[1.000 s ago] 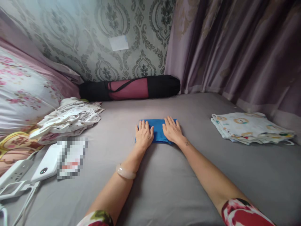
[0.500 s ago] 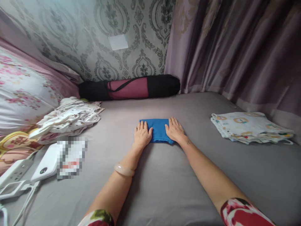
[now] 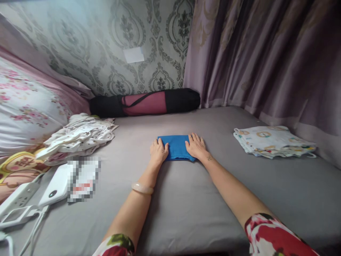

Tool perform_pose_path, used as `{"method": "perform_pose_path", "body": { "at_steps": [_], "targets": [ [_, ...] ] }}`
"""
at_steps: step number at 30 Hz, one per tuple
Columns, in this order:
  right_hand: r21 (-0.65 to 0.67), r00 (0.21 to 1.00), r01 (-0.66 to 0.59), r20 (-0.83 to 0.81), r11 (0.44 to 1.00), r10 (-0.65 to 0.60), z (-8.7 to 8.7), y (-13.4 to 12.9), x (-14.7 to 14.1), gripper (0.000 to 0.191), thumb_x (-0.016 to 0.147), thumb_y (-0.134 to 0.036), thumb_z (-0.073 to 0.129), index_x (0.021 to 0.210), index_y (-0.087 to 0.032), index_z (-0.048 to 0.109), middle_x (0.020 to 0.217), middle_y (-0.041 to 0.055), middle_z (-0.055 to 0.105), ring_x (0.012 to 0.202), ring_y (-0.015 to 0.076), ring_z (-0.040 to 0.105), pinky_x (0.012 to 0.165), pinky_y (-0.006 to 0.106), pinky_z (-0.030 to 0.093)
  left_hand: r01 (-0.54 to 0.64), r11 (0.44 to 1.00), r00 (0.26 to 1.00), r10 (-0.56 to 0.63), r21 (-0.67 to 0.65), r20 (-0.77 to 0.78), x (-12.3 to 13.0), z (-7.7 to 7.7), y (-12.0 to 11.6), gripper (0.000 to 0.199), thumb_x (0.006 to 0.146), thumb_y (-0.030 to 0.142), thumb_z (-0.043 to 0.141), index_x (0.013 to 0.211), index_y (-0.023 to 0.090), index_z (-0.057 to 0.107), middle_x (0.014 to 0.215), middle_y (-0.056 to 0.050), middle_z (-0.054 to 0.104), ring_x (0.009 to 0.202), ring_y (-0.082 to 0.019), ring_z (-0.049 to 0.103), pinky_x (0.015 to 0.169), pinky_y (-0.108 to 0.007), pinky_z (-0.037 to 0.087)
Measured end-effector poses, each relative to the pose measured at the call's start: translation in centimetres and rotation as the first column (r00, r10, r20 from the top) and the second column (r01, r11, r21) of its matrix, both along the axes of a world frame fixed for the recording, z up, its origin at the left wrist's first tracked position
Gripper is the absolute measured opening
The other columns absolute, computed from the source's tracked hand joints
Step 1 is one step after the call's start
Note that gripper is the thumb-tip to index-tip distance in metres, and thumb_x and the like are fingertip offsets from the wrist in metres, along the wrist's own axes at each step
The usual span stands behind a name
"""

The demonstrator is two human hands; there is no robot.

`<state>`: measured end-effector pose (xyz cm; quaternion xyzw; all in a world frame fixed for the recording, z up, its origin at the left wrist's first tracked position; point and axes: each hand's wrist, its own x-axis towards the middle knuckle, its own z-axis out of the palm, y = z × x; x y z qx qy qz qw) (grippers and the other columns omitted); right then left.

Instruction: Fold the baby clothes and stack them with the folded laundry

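Note:
A folded blue cloth [image 3: 178, 146] lies flat on the grey bed sheet [image 3: 183, 199], near the middle of the view. On its left edge rests my left hand [image 3: 159, 150], palm down, fingers pointing away from me; a pale bangle circles that wrist. My right hand [image 3: 196, 145] lies palm down over the cloth's right edge with its fingers spread. Neither hand is gripping the fabric. The cloth's near edge shows several layers and a small uneven corner by my right hand.
Folded patterned cloths [image 3: 274, 142] lie at the right, a loose pile of white clothes [image 3: 80, 137] at the left. Nearer left are a white power bank [image 3: 57, 185], a power strip [image 3: 20, 199] and cables. A rolled bag [image 3: 145, 103] lies along the wall.
The view has shifted slightly. My left hand sits a little further out on the cloth's left edge, showing more blue. My right hand still rests on the right edge.

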<state>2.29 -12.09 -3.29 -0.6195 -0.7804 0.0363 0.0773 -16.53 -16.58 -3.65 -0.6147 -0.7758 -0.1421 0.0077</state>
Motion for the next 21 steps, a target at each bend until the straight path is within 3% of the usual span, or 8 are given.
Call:
{"method": "perform_pose_path", "body": {
  "at_steps": [4, 9, 14, 17, 21],
  "targets": [
    [0.008, 1.0, 0.002, 0.0, 1.0, -0.002, -0.1, 0.0, 0.0, 0.058, 0.098, -0.037, 0.027, 0.148, -0.007, 0.036, 0.155, 0.0173, 0.031, 0.143, 0.0292, 0.026, 0.115, 0.045, 0.021, -0.082, 0.996, 0.996, 0.081, 0.035, 0.032, -0.4, 0.7, -0.3, 0.046, 0.096, 0.041, 0.039, 0.124, 0.008, 0.054, 0.119, -0.02, 0.061, 0.114, -0.031, 0.055, 0.096, -0.039, 0.041],
    [0.017, 0.999, -0.015, -0.035, 1.0, 0.016, -0.7, 0.5, 0.3, 0.059, 0.098, -0.037, 0.03, 0.147, -0.005, 0.036, 0.154, 0.0199, 0.033, 0.142, 0.0304, 0.028, 0.115, 0.043, 0.024, -0.148, 0.989, 0.98, 0.149, -0.019, 0.132, -1.3, 1.2, -0.3, 0.038, 0.094, 0.039, 0.042, 0.114, 0.012, 0.06, 0.115, -0.019, 0.063, 0.113, -0.029, 0.057, 0.093, -0.037, 0.043],
    [-0.037, 0.982, 0.022, -0.189, 0.999, -0.028, -0.3, 1.0, 1.0, 0.06, 0.096, -0.036, 0.035, 0.148, -0.005, 0.033, 0.153, 0.0202, 0.034, 0.141, 0.0267, 0.032, 0.114, 0.04, 0.028, -0.149, 0.987, 0.964, 0.16, -0.066, 0.214, -2.1, 1.2, 0.0, 0.034, 0.093, 0.04, 0.044, 0.106, 0.014, 0.062, 0.113, -0.018, 0.066, 0.111, -0.029, 0.06, 0.09, -0.035, 0.045],
    [-0.12, 0.924, 0.094, -0.359, 0.988, -0.131, 0.8, 1.1, 1.8, 0.057, 0.094, -0.032, 0.039, 0.146, -0.007, 0.037, 0.149, 0.0191, 0.041, 0.138, 0.0253, 0.039, 0.112, 0.038, 0.031, -0.14, 0.984, 0.941, 0.166, -0.107, 0.295, -2.5, 1.4, 0.0, 0.033, 0.092, 0.041, 0.047, 0.106, 0.015, 0.063, 0.114, -0.017, 0.067, 0.111, -0.029, 0.061, 0.085, -0.035, 0.047],
    [-0.277, 0.8, 0.175, -0.519, 0.945, -0.3, 2.5, 1.0, 3.0, 0.045, 0.09, -0.029, 0.049, 0.131, -0.011, 0.055, 0.135, 0.0163, 0.057, 0.123, 0.0236, 0.055, 0.1, 0.032, 0.043, -0.15, 0.974, 0.913, 0.202, -0.168, 0.355, -2.8, 2.0, -0.2, 0.035, 0.09, 0.045, 0.05, 0.107, 0.017, 0.063, 0.115, -0.018, 0.067, 0.111, -0.03, 0.063, 0.082, -0.036, 0.049]
  ]
}}
